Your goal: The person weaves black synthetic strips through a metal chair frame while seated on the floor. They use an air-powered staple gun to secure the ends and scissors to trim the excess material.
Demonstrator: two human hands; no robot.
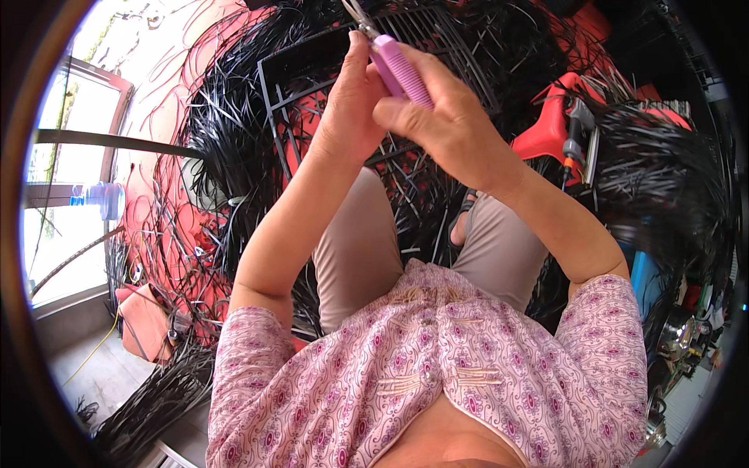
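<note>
At the top centre, my right hand (452, 117) is wrapped round the pink-purple handles of a pair of metal-jawed hand snips (402, 70), which point up and away. My left hand (349, 105) is beside the handles, its thumb straight up near the tool's joint. Its other fingers curl in behind, and whatever they hold is hidden. Beyond and beneath both hands lies a black slatted frame (269, 101), partly covered by my hands. Loose black strips (226, 105) are heaped round it.
A red plastic stool (542, 132) stands to the right with a dark-handled tool (577, 129) on it. More black strips (663, 171) pile up beyond. On the left are a glazed door (101, 109), a clear plastic bottle (101, 200) and an orange-pink box (144, 324).
</note>
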